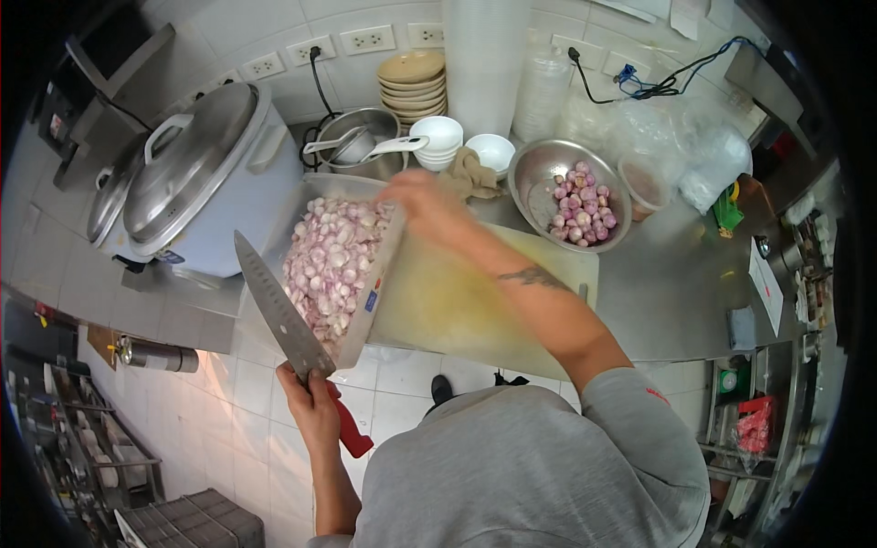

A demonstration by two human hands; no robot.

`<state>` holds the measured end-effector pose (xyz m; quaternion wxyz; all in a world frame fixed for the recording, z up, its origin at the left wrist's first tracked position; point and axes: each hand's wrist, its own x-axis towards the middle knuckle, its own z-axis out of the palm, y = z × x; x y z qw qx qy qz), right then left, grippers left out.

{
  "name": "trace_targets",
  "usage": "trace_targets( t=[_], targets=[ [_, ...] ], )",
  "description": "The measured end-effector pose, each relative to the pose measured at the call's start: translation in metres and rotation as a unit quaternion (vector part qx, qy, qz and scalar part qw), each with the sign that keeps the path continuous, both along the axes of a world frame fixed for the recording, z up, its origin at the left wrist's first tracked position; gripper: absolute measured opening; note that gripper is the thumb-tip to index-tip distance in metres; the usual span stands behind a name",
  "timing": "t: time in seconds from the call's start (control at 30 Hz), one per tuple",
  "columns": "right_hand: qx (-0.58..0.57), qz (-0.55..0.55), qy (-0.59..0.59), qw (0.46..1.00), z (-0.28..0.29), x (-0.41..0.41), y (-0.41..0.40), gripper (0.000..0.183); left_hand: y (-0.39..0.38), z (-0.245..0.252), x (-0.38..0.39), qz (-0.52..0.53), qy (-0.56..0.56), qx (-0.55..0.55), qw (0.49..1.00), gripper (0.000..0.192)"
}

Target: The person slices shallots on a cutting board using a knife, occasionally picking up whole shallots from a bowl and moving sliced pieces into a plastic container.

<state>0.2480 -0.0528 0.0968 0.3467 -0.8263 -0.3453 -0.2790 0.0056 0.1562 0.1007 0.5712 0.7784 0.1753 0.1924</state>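
My left hand (312, 404) grips a chef's knife (284, 322) near the base of its blade. The red handle points down and right, and the broad blade rises over the near left side of a plastic tub (380, 274). Sliced shallots (336, 253) fill much of that tub. My right hand (418, 198), blurred, is at the tub's far right rim; its fingers cannot be made out, nor whether they hold anything. Beneath my right forearm lies a yellow-stained cutting board (438, 294). Whole peeled shallots (586, 205) sit in a steel bowl (521, 178) beyond the board.
Large lidded rice cookers (199, 164) stand left of the tub. Behind it are a steel pot (384, 120) with ladles, stacked tan plates (411, 82), white bowls (435, 140) and a crumpled cloth (469, 175). Plastic bags (651, 133) lie at the back right of the steel counter (671, 288).
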Motion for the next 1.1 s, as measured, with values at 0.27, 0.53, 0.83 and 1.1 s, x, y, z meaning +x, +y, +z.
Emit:
trace_targets(
  t=[0.27,0.53,0.83,1.1],
  targets=[
    [-0.260,-0.288,0.296,0.873,-0.051,0.011,-0.219,0.023,-0.030,0.001,0.005,-0.130,0.060,-0.071,0.987,0.021],
    [-0.139,-0.247,0.334,0.899,-0.051,-0.008,-0.221,0.026,-0.067,-0.029,0.037,-0.253,0.088,0.041,0.962,0.034],
    [0.252,0.063,0.373,0.891,-0.051,-0.079,-0.117,0.021,-0.085,-0.054,0.057,-0.320,0.110,0.118,0.934,0.039],
    [0.175,0.035,0.298,0.938,-0.102,-0.130,-0.066,0.022,-0.089,-0.070,0.057,-0.355,0.128,0.248,0.892,0.020]
  ],
)
